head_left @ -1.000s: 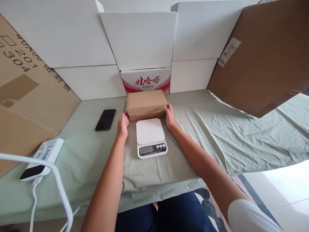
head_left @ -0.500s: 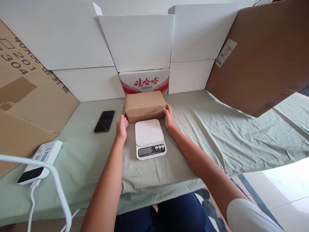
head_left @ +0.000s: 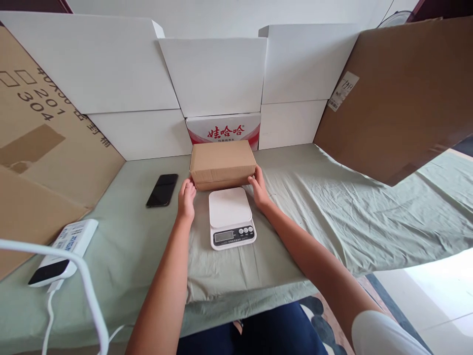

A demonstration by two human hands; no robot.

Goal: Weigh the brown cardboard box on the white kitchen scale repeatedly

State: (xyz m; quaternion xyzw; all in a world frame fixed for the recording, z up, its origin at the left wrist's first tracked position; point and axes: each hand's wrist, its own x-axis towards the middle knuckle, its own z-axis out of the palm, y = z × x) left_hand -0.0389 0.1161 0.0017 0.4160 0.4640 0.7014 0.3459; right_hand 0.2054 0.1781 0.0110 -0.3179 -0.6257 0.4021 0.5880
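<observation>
Between my two hands is a closed brown cardboard box (head_left: 223,159), just behind a white kitchen scale (head_left: 229,209). My left hand (head_left: 186,198) grips the box's left end near its lower front corner, the fingers partly tucked behind it. At the right end, my right hand (head_left: 259,188) is closed on the box, thumb at the front corner. The scale's platform is bare, and its display (head_left: 224,236) looks blank. Whether the box rests on the cloth or is slightly raised I cannot tell.
A black phone (head_left: 162,190) lies left of my left hand. Further left is a white device (head_left: 63,251) with a cable. White boxes (head_left: 218,74) form a wall behind, with large cardboard boxes (head_left: 399,93) at both sides. Green cloth (head_left: 295,197) covers the table.
The view has tilted up a little, so everything sits lower in the picture. My hands keep their hold on the box, whose top now looks slightly larger and covers more of the printed carton behind.
</observation>
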